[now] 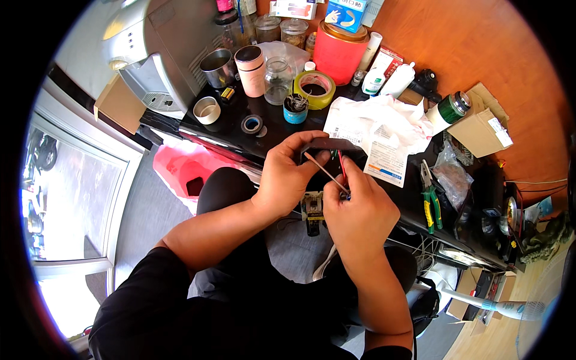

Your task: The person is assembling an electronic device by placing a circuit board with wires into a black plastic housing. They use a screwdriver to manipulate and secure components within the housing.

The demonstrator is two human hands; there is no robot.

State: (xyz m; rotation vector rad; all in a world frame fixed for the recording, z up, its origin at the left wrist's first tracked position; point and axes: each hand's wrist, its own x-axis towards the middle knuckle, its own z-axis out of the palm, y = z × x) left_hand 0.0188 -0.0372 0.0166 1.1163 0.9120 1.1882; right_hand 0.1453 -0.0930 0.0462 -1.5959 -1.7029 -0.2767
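Head view shows the left hand (285,175) gripping a dark casing (331,144), which is held near the black table (237,137). The right hand (365,207) pinches a thin stick (324,168), slanting before the casing, beside a red wire (341,163).

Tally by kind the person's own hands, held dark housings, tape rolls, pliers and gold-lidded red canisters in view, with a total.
Hands: 2 (left hand, right hand)
Dark housing: 1
Tape rolls: 2 (yellow roll, small black roll)
Pliers: 1 pair
Gold-lidded red canister: 1
Total: 7
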